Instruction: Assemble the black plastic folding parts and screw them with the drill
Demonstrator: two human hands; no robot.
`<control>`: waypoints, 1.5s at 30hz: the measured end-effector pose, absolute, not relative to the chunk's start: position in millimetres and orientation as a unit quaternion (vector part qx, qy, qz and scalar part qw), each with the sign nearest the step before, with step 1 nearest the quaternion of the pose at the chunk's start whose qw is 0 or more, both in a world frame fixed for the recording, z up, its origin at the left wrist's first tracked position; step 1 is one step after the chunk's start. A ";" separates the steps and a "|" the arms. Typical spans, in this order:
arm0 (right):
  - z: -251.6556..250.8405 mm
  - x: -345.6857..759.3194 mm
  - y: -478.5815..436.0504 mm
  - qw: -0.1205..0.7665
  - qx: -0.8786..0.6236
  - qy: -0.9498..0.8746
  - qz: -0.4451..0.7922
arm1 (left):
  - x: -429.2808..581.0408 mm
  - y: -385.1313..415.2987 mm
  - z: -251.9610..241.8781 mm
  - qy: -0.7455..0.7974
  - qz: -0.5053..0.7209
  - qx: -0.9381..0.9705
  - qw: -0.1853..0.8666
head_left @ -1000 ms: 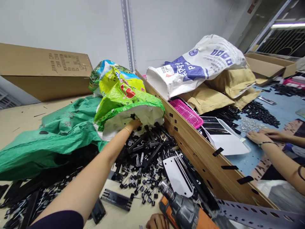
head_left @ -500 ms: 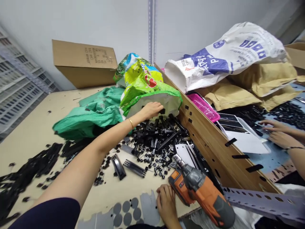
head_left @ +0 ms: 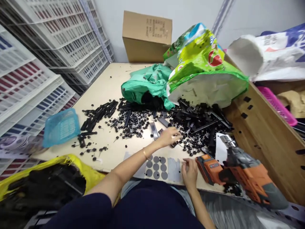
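My left hand (head_left: 169, 137), with a bracelet at its wrist, is over the front left edge of a heap of small black plastic parts (head_left: 197, 119). Its fingers are curled together; what lies under or in them is hidden. Beside it sits a grey comb-like clip (head_left: 154, 131). Near the table's front edge rests my right hand (head_left: 190, 170), fingers loosely bent and apart, with nothing visible in them. It lies between a grey sheet with round discs (head_left: 156, 167) and an orange cordless power tool (head_left: 247, 178).
A green patterned sack (head_left: 207, 79) gapes behind the heap, beside a green bag (head_left: 145, 81). Small black pin-like parts (head_left: 133, 124) spread leftward. A blue basket (head_left: 62, 127) and a yellow sack (head_left: 71, 162) are at left. A wooden board (head_left: 257, 136) borders the right.
My left hand has come back from the patterned sack's mouth toward me. My right hand stays near the tool, its fingers more apart. The view has turned left.
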State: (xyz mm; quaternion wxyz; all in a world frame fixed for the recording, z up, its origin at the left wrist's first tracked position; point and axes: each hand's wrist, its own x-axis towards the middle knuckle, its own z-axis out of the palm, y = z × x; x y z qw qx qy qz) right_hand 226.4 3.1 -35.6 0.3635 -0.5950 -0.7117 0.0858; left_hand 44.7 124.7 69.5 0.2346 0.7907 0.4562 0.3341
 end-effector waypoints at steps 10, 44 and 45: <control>3.0 135.0 135.9 0.167 -0.553 -0.812 0.077 | -129.9 37.4 36.8 0.752 0.368 0.504 0.212; -44.9 145.9 22.5 0.237 -0.483 -0.838 0.091 | -325.1 121.7 -10.4 0.939 0.166 0.302 0.004; -45.4 146.1 22.2 0.236 -0.485 -0.837 0.094 | -322.0 121.9 -10.0 0.938 0.170 0.302 0.002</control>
